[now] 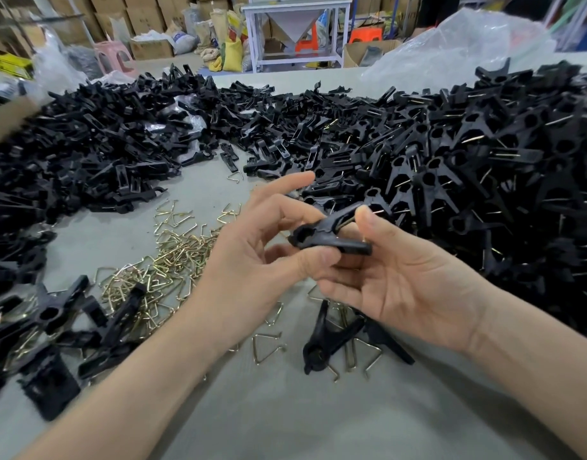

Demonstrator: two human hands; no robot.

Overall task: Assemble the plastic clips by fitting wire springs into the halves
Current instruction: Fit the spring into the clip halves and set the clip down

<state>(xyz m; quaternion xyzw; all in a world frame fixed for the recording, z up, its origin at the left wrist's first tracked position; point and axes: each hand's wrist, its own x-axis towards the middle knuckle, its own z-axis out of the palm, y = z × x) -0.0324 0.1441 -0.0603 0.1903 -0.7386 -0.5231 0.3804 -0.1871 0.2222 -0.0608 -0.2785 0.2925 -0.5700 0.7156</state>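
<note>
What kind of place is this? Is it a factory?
Probably a small factory or warehouse workshop. The table is heaped with black clip halves and finished clips, wire springs lie loose, and stacked cardboard boxes line the back.

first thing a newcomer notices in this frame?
Both hands, held up mid-frame over the grey table: the left hand and right hand pinch one black clip between them. Behind them a huge heap of black clip parts sweeps across the table from left to right. Nearer, left of centre, lies a loose scatter of brass-coloured wire springs.
</note>
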